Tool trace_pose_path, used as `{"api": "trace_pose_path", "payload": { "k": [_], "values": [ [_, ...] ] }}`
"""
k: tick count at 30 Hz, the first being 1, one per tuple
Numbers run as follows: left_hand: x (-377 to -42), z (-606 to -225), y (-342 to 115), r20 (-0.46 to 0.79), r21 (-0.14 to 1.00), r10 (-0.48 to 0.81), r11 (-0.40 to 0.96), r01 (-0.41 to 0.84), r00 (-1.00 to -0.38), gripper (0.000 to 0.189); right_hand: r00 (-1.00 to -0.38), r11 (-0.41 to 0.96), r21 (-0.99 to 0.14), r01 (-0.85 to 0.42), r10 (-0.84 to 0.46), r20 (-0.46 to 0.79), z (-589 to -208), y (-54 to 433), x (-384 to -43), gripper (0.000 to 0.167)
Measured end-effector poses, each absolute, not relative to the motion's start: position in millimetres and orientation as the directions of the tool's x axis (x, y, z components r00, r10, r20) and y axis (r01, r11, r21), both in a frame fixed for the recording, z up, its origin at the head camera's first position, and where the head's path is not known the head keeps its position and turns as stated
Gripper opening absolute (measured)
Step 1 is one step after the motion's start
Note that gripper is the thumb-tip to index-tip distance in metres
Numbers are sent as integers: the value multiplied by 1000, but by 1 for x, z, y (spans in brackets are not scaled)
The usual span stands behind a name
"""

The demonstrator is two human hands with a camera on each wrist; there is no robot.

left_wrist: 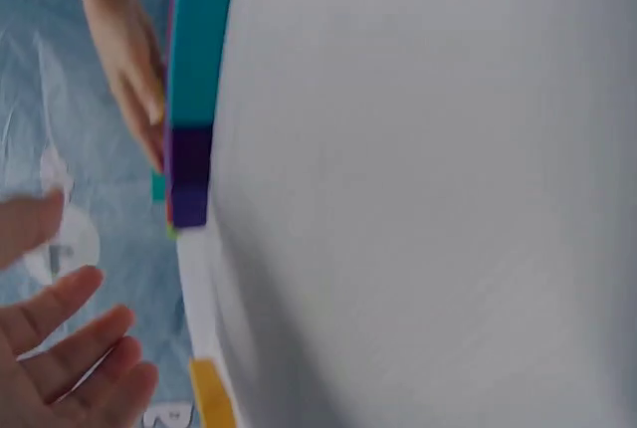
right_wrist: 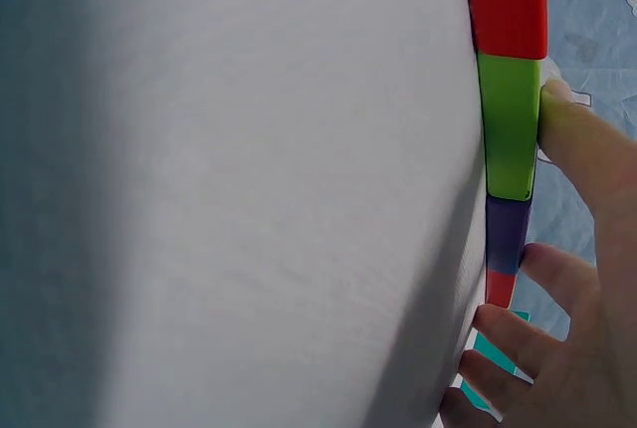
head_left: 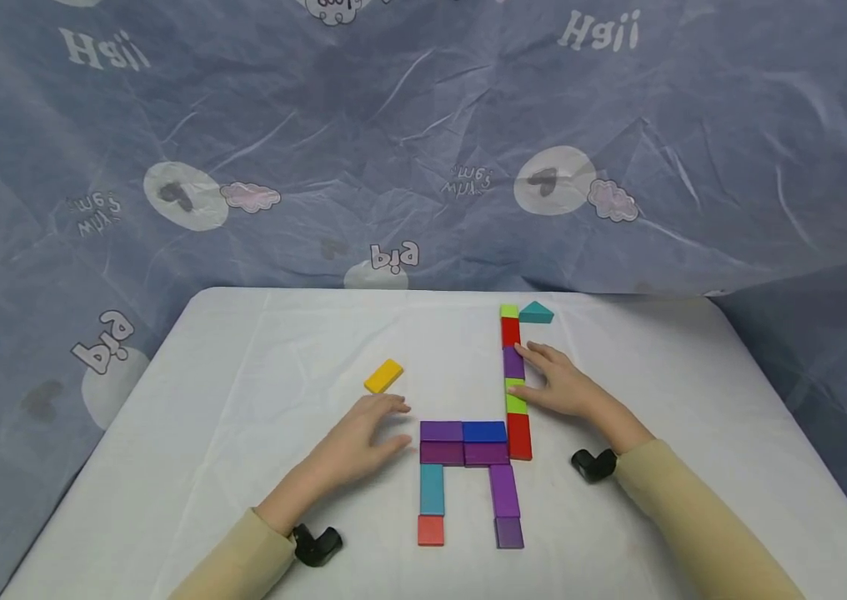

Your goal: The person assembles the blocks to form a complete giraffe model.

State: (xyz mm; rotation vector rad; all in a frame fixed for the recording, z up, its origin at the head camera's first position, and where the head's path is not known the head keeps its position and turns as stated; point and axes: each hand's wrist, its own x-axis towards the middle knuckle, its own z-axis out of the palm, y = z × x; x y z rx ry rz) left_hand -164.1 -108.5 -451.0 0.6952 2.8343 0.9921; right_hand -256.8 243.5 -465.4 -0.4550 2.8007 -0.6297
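Observation:
My right hand (head_left: pixel 566 385) lies beside a column of flat blocks, fingers fairly straight. Its thumb touches a lime green block (head_left: pixel 517 406) and its index finger the purple block (head_left: pixel 512 363) above; the right wrist view shows both contacts at the green block (right_wrist: pixel 511 129) and purple block (right_wrist: pixel 508 224). My left hand (head_left: pixel 352 439) hovers with spread fingers just left of a two-row group of purple blocks (head_left: pixel 442 431) and a blue block (head_left: pixel 483 431), holding nothing. A yellow block (head_left: pixel 383 377) lies beyond its fingertips.
A red block (head_left: pixel 519 437) ends the column near me; another red block (head_left: pixel 510 333) and a small green block (head_left: pixel 509 311) top it. A teal triangle (head_left: pixel 536 313) lies beside the top. Two legs of blocks, one with a teal block (head_left: pixel 432 490), extend toward me on the white table (head_left: pixel 281 350).

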Motion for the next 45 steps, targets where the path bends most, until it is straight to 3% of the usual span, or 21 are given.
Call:
{"api": "trace_pose_path", "payload": {
  "k": [3, 7, 13, 20, 26, 35, 45],
  "values": [
    [-184, -444, -110, 182, 547, 285, 766, 337, -941, 25, -924, 858, -450, -249, -349, -156, -465, 245, -257, 85],
    [-211, -441, -110, 144, 496, 156, 843, 207, -977, 28, -924, 857, -449, -253, -351, -150, -466, 246, -257, 85],
    [-233, -449, -110, 14, 457, 123, 882, 116, -992, 44, -923, 857, -451, -250, -351, -155, -468, 246, -256, 85],
    [-237, -457, -109, -4, 435, 128, 893, 114, -992, 41, -922, 858, -452, -244, -350, -165, -470, 244, -257, 86],
    [-225, -456, -113, -49, 429, 151, 896, 116, -987, 36, -921, 858, -452, -245, -351, -168, -471, 244, -257, 86],
    [-180, -455, -115, -98, 461, 303, 858, 227, -948, 29, -923, 865, -435, -249, -347, -163, -469, 243, -257, 86],
    [-154, -452, -113, -79, 502, 356, 821, 271, -931, 28, -919, 864, -436, -253, -355, -170, -463, 240, -257, 86]
  ]
}}
